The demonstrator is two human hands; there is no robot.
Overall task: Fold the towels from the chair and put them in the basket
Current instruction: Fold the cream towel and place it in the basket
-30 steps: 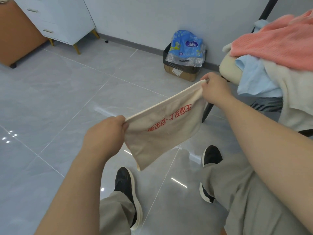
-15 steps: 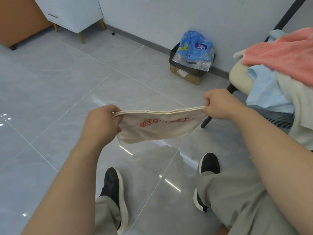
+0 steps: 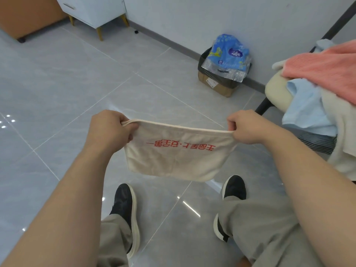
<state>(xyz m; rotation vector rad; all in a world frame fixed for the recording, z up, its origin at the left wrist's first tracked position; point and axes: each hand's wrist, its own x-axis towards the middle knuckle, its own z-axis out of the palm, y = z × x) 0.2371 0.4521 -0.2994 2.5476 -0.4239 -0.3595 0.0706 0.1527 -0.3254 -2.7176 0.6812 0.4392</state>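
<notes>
Towel (image 3: pixel 173 158) of cream colour, with red printed characters, hung in the air between my two hands, above the floor (image 3: pixel 57 93) and in front of my knees. It seemed to be doubled once, because thick hems ran together along its top edge, and the lower part hung free and a little wrinkled. My left hand (image 3: pixel 109 130) pinched the left top corner with the fingers curled closed around the hems. My right hand (image 3: pixel 248 128) pinched the right top corner in the same way, so the top edge was stretched almost straight between them. Neither hand held anything else.

I judged that the task was far from finished. This towel was only partly folded, I think, and it needed at least one more fold before it could go into the basket. On the chair (image 3: pixel 277 91), at my right side, more towels waited in a loose heap. A pink towel (image 3: pixel 323 68) lay on top, a light blue towel (image 3: pixel 306 112) hung over the front edge of the seat, and a whitish towel (image 3: pixel 342 143) fell down beside it at the right. None of them looked folded. The basket was not in view, so I cannot tell if some towels lay in it.

Further away, a cardboard box (image 3: pixel 217 84) stood on the floor by the wall with a blue plastic package (image 3: pixel 229 54) on top of it. A white cabinet (image 3: pixel 92 10) stood at the far left.
</notes>
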